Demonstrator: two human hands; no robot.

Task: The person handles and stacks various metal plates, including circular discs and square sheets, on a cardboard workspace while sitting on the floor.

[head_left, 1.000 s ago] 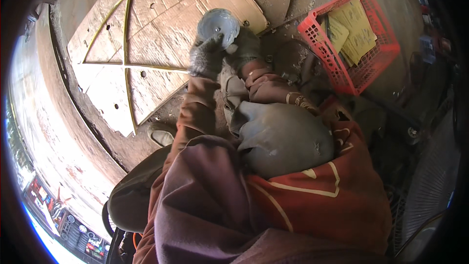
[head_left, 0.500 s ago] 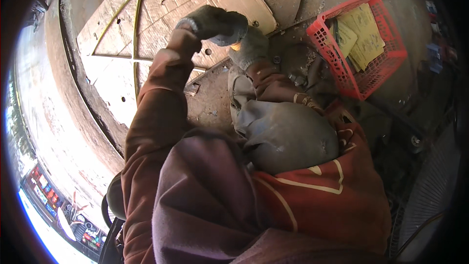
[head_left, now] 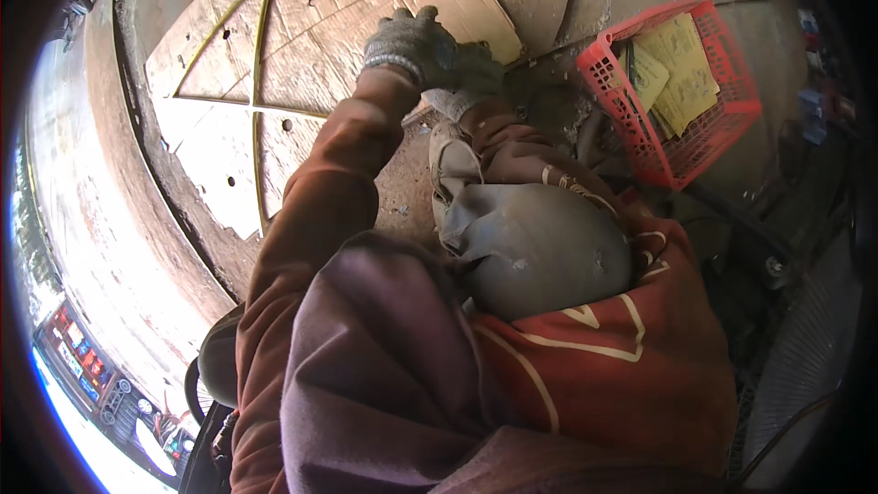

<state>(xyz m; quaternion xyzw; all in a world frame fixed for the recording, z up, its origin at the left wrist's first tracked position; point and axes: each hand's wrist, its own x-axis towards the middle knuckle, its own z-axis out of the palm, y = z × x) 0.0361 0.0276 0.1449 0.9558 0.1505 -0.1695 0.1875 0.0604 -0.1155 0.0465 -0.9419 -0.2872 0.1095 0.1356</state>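
Observation:
My left hand [head_left: 409,44], in a grey knit glove, is over the near right part of a cardboard sheet [head_left: 357,9]. Its back faces up and its fingers are bent. Just right of it and partly behind it, my right hand [head_left: 474,78] wears a similar glove, its fingers curled in toward the left one. The two hands touch or nearly touch. Whatever they hold is hidden between the gloves. Thin yellowish strips [head_left: 259,46] lie crossed on the cardboard, left of my hands.
A red plastic basket [head_left: 681,174] with yellow papers [head_left: 686,73] stands tilted at the right. My shoe [head_left: 455,165] and bent grey-clad knee [head_left: 549,252] are below the right forearm. A long pale board [head_left: 105,128] runs along the left. Dark clutter lies beyond the basket.
My left hand has turned back-up and moved right, over part of the right hand. An orange-yellow bit seen between the gloves is now out of sight.

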